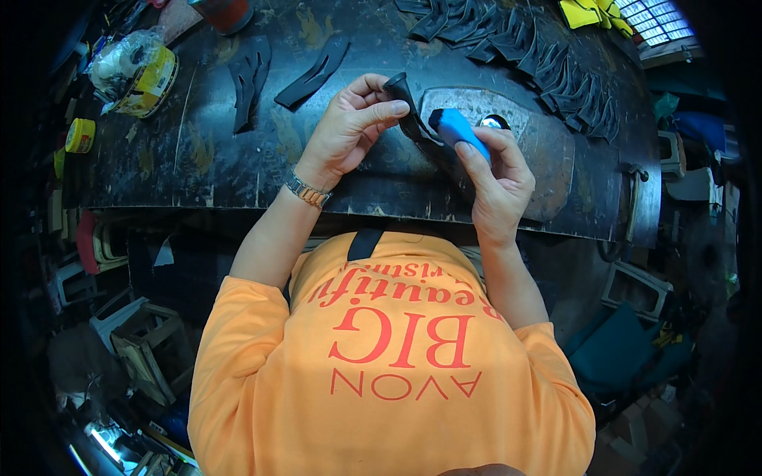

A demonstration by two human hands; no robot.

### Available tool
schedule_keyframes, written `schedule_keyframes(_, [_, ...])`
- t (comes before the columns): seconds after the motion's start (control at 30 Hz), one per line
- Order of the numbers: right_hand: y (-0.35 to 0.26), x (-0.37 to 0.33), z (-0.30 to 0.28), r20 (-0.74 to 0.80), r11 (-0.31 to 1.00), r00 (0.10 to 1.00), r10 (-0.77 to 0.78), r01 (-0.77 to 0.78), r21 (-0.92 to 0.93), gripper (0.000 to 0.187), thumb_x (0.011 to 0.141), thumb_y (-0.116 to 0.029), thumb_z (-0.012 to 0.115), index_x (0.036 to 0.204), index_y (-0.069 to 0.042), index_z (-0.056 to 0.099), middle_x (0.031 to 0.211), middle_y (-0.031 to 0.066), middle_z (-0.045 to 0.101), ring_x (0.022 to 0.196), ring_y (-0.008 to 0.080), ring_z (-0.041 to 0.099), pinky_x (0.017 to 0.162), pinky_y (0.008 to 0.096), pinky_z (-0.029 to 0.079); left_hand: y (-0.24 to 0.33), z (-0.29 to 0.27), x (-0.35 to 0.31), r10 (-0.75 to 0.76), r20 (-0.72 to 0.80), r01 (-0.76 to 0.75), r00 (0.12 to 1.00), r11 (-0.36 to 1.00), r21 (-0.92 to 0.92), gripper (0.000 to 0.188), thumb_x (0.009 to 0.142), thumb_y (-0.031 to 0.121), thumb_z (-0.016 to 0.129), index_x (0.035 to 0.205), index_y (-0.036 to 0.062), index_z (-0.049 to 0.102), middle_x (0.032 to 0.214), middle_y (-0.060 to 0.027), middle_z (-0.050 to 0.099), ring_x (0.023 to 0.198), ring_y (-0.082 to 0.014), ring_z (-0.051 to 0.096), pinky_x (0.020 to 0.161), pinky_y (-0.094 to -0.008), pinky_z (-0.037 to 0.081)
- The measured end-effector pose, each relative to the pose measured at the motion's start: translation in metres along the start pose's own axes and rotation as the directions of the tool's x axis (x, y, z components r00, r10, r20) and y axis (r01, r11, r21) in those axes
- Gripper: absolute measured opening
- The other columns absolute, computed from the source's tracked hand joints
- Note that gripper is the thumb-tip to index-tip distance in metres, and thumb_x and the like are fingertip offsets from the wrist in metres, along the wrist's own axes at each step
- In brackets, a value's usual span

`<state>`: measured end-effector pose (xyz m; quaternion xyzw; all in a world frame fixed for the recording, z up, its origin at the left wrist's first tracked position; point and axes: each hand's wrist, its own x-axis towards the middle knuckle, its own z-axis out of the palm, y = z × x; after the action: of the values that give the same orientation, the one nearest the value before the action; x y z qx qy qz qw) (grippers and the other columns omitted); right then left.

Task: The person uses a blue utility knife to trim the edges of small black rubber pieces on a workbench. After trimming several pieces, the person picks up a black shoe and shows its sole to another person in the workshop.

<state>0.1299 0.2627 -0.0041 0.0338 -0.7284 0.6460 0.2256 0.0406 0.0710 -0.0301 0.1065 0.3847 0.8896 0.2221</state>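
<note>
My left hand [357, 131] pinches one end of a bent black strip [409, 119], which looks like leather or rubber, and raises it above the table's near edge. Between the thumb and fingers of my right hand [503, 182] is a blue foam block [460, 133] with a blackened tip, tilted toward the strip. A small gap shows between block and strip. Part of a shiny round thing [494, 122] shows behind my right fingers; its kind is unclear. Two similar split black pieces, one [251, 86] beside the other [316, 73], lie left of my hands.
Several black pieces [548, 70] overlap in a curved row at the far right of the dark table [198, 170]. A worn grey slab [549, 178] lies by my right hand. Far left stand a yellow tub [152, 86], a small yellow pot [80, 136] and a red container [224, 13].
</note>
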Motion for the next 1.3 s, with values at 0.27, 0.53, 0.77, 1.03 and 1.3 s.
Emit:
schedule_keyframes(0.27, [-0.001, 0.006, 0.006, 0.049, 0.982, 0.995, -0.089, 0.096, -0.16, 0.016, 0.079, -0.005, 0.074, 0.093, -0.003, 0.067, 0.086, 0.0057, 0.064, 0.081, 0.0159, 0.054, 0.076, 0.0282, 0.042, -0.004, -0.002, 0.0, 0.009, -0.017, -0.009, 1.0, 1.0, 0.01, 0.021, 0.084, -0.001, 0.068, 0.101, 0.0091, 0.061, 0.093, -0.0007, 0.066, 0.087, -0.0092, 0.063, 0.081, -0.023, 0.052])
schedule_keyframes(0.53, [-0.006, 0.01, -0.002, 0.156, 0.928, 0.977, -0.143, 0.188, -0.321, 0.013, 0.077, -0.003, 0.073, 0.089, -0.004, 0.067, 0.082, 0.0048, 0.064, 0.075, 0.0164, 0.053, 0.069, 0.0299, 0.041, -0.005, -0.006, 0.0, -0.014, -0.019, 0.014, 1.0, 1.0, -0.01, 0.021, 0.084, -0.001, 0.069, 0.1, 0.0096, 0.062, 0.093, -0.0012, 0.068, 0.087, -0.0093, 0.065, 0.079, -0.0214, 0.054])
schedule_keyframes(0.77, [-0.005, 0.007, -0.012, 0.232, 0.831, 0.942, -0.242, 0.325, -0.452, 0.016, 0.07, -0.002, 0.073, 0.085, -0.005, 0.067, 0.079, 0.0057, 0.062, 0.075, 0.0211, 0.053, 0.069, 0.0333, 0.041, -0.005, -0.007, 0.0, -0.039, -0.059, 0.039, 0.997, 0.999, 0.004, 0.018, 0.084, 0.001, 0.069, 0.098, 0.0097, 0.062, 0.091, -0.0013, 0.068, 0.084, -0.0094, 0.066, 0.076, -0.0202, 0.054])
schedule_keyframes(1.03, [-0.002, 0.006, -0.016, 0.255, 0.736, 0.927, -0.276, 0.374, -0.564, 0.017, 0.067, -0.003, 0.073, 0.082, -0.006, 0.066, 0.077, 0.0056, 0.06, 0.076, 0.0242, 0.053, 0.071, 0.0365, 0.04, -0.003, -0.006, -0.001, -0.079, -0.093, 0.081, 0.993, 0.997, 0.02, 0.017, 0.084, 0.002, 0.07, 0.096, 0.0096, 0.062, 0.089, -0.0018, 0.068, 0.083, -0.0089, 0.066, 0.071, -0.0177, 0.054])
schedule_keyframes(1.3, [-0.001, 0.004, -0.015, 0.239, 0.712, 0.933, -0.269, 0.36, -0.604, 0.014, 0.067, -0.002, 0.071, 0.079, -0.006, 0.064, 0.075, 0.0055, 0.059, 0.074, 0.0245, 0.053, 0.07, 0.0373, 0.04, -0.005, -0.007, -0.001, -0.061, -0.107, 0.064, 0.992, 0.998, 0.021, 0.015, 0.084, 0.002, 0.07, 0.095, 0.0098, 0.062, 0.087, -0.0016, 0.068, 0.078, -0.0075, 0.065, 0.068, -0.0165, 0.054])
